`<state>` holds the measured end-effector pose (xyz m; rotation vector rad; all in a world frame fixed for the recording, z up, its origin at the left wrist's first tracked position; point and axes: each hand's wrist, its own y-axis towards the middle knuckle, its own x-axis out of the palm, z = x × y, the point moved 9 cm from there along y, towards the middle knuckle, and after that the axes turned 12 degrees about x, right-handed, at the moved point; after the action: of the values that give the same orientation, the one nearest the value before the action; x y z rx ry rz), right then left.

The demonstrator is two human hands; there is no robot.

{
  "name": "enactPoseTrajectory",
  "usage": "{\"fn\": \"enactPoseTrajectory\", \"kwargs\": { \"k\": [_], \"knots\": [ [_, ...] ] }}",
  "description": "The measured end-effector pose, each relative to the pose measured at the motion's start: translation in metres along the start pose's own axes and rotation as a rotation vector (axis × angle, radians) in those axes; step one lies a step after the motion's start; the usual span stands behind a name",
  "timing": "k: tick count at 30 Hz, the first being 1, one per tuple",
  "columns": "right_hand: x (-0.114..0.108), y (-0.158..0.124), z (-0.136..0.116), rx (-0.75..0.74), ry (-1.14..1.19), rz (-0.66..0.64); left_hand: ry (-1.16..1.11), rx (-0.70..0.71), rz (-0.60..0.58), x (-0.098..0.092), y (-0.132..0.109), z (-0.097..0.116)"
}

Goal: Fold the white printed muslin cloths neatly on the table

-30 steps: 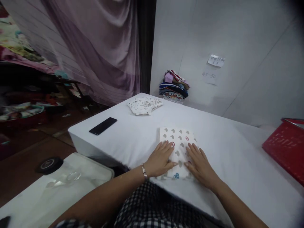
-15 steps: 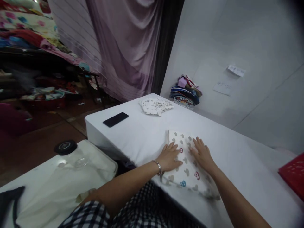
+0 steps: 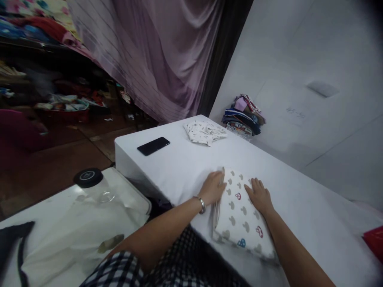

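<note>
A folded white cloth [image 3: 239,219] with grey, red and blue mushroom prints lies on the white-covered table in front of me, close to its near edge. My left hand [image 3: 212,187] is at its upper left edge, the fingers bent around the fold and the thumb on the near side. On the upper right edge rests my right hand [image 3: 261,196], palm down with the fingers spread. Farther back on the table is a second folded white cloth [image 3: 204,132] with a small dark print.
A black phone [image 3: 153,146] lies near the left corner of the table [image 3: 170,175]. Below left, a white surface [image 3: 128,191] carries a clear plastic piece and a black round lid [image 3: 88,177]. A pile of clothes [image 3: 242,115] stands by the wall, beside a hanging purple curtain [image 3: 167,59].
My left hand has slid from the cloth's top to its left edge. The right hand has shifted toward the right edge. The cloth now looks flatter, and the view has turned slightly.
</note>
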<state>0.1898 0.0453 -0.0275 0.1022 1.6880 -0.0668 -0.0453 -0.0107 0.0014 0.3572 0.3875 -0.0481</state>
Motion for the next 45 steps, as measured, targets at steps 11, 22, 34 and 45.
{"fn": "enactPoseTrajectory", "kwargs": {
  "k": [11, 22, 34, 45],
  "knots": [
    [-0.023, 0.008, -0.035, 0.002, 0.183, -0.047, -0.124, -0.215, 0.025, 0.009, 0.066, -0.064],
    [-0.016, 0.005, -0.127, -0.133, 0.411, -0.135, -0.017, 0.072, -0.060, 0.014, 0.058, -0.047],
    [-0.013, 0.006, -0.094, -0.023, 0.936, -0.046, 0.107, -0.012, -0.038, 0.006, 0.058, -0.050],
    [-0.017, -0.003, -0.123, -0.188, 0.486, 0.095, 0.213, -0.094, -0.052, 0.009, 0.059, -0.054]
  ]
}}
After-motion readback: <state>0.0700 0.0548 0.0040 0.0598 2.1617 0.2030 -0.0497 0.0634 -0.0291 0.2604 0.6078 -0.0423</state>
